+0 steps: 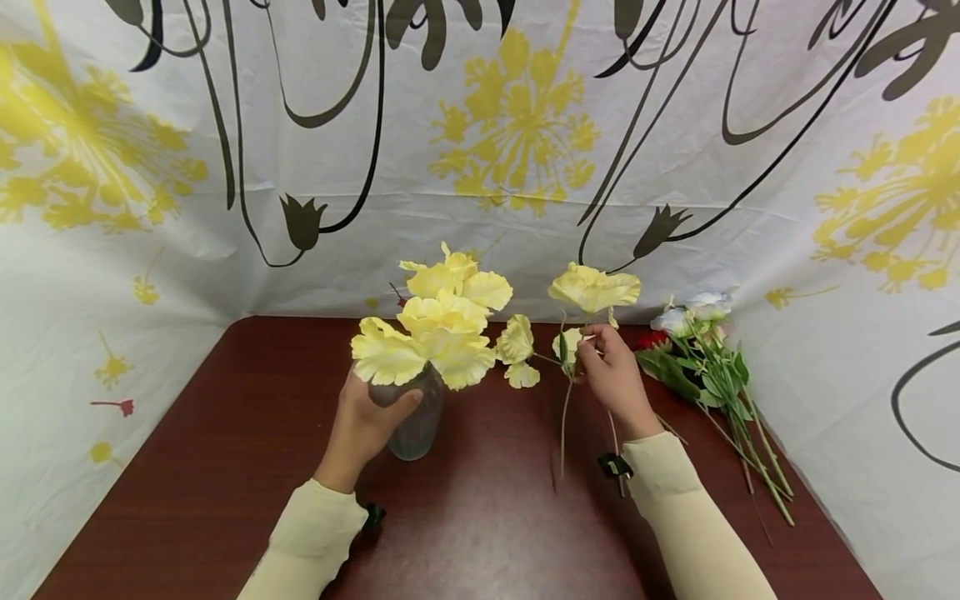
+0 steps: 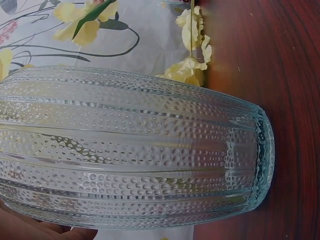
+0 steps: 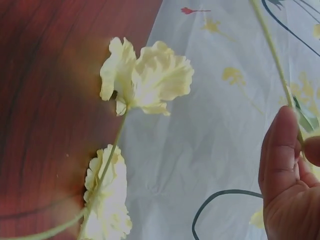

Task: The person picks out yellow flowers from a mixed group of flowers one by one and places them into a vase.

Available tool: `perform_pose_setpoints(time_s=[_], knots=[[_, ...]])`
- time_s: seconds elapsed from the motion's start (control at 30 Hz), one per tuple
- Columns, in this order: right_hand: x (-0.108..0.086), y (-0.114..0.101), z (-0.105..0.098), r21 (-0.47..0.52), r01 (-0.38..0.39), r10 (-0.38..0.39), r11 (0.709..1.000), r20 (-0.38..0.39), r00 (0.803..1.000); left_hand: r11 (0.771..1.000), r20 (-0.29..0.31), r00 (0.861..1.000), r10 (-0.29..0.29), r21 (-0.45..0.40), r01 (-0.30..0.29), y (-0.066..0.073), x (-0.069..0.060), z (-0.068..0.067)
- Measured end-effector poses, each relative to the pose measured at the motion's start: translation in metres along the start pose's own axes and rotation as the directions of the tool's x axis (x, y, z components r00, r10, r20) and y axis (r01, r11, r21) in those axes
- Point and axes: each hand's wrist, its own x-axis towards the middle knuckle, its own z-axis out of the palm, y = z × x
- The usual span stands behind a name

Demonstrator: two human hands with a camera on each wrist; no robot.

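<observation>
My left hand (image 1: 367,417) grips a clear glass vase (image 1: 416,429) near its top, with thumb and fingers around it. Large yellow artificial flowers (image 1: 442,325) stand in the vase and overhang its mouth. In the left wrist view the vase's dimpled, ribbed glass (image 2: 150,155) fills most of the picture, with part of the hand (image 2: 37,227) beneath. To the right of the vase, my right hand (image 1: 615,375) pinches the thin stem of another yellow flower (image 1: 595,287), held upright. The right wrist view shows fingertips on that stem (image 3: 274,47).
More yellow blooms (image 1: 515,340) on a stem lie low behind the table's middle, left of my right hand. A bundle of artificial flowers with green stems (image 1: 727,392) lies at the right edge. A patterned white cloth (image 1: 510,242) surrounds the dark red-brown table (image 1: 247,417).
</observation>
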Motion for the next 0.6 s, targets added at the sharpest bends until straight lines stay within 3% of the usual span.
perform_pose_setpoints(time_s=[0.27,0.5,0.6], knots=[[-0.006,-0.002,0.010,0.171,-0.048,0.055,0.984,-0.034,0.998,1.000,0.004,1.000,-0.006,0.015,0.006,-0.001,0.000,0.000],[-0.008,-0.002,0.014,0.240,-0.055,0.065,0.969,-0.034,0.997,1.000,-0.003,1.000,0.007,0.009,-0.007,-0.036,0.004,0.002],[-0.008,0.002,0.015,0.265,-0.058,0.067,0.963,-0.025,0.997,1.000,-0.003,1.000,0.012,0.015,-0.012,-0.041,0.005,0.001]])
